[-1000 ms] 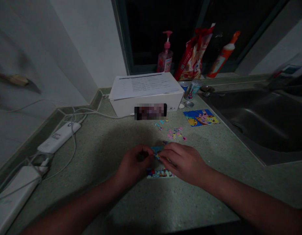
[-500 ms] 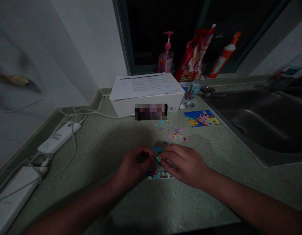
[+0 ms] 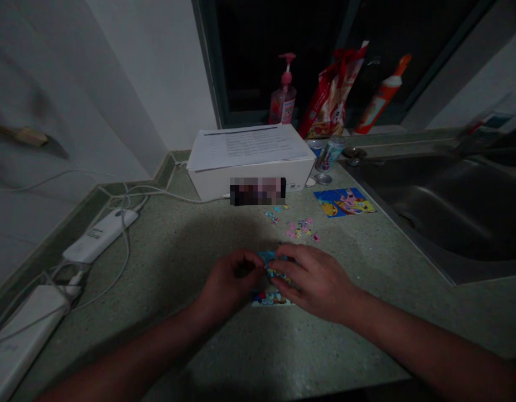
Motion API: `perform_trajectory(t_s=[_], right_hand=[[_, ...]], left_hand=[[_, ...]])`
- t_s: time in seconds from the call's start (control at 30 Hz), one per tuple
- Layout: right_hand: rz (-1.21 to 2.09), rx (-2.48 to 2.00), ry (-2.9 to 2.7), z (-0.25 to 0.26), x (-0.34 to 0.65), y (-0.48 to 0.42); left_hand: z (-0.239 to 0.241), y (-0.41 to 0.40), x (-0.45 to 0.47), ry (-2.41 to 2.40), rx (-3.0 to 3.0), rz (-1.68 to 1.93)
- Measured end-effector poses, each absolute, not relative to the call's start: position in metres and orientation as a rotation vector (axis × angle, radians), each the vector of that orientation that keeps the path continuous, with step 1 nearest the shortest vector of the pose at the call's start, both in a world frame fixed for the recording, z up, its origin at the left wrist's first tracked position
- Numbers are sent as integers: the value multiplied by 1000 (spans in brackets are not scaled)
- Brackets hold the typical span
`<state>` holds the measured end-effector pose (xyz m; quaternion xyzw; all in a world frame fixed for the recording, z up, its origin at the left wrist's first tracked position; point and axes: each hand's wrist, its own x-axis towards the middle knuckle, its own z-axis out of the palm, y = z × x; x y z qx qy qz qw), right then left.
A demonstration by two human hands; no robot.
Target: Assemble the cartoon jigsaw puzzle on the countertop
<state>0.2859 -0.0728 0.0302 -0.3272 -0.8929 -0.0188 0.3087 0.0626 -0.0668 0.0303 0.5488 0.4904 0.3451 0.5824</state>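
A small, partly built jigsaw puzzle (image 3: 269, 297) lies on the speckled green counter (image 3: 191, 245), mostly under my hands. My left hand (image 3: 228, 282) is curled, its fingertips pinched at the puzzle's upper left edge. My right hand (image 3: 314, 279) rests over the puzzle's right side with fingers bent, pressing a small coloured piece (image 3: 272, 271) beside the left fingertips. Loose pink and blue puzzle pieces (image 3: 300, 228) lie scattered just beyond my hands. A colourful cartoon picture card (image 3: 343, 201) lies further back to the right.
A white box (image 3: 249, 167) with a printed sheet on top stands at the back. Behind it are a pink pump bottle (image 3: 283, 95), a red bag (image 3: 331, 95), an orange-capped bottle (image 3: 381, 97) and a can (image 3: 329, 153). A steel sink (image 3: 450, 206) is right. Chargers and cables (image 3: 99, 237) lie left.
Both hands stay on the puzzle. My right hand has slid slightly left and forward over it, covering more of the bottom row. Nothing else has moved.
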Motion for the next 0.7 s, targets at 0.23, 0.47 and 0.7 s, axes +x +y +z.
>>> perform_trajectory(t_s=[0.23,0.47,0.7], right_hand=[[19,-875,-2347,28,285,-72],[298,-1028,-2342,28,287,-72],[458,-1122,-2410,25,284,-72]], left_hand=[[25,-65,63,1172,1356,799],[31,-61,59,1259,1488,854],[25,-56,50,1320,1781,963]])
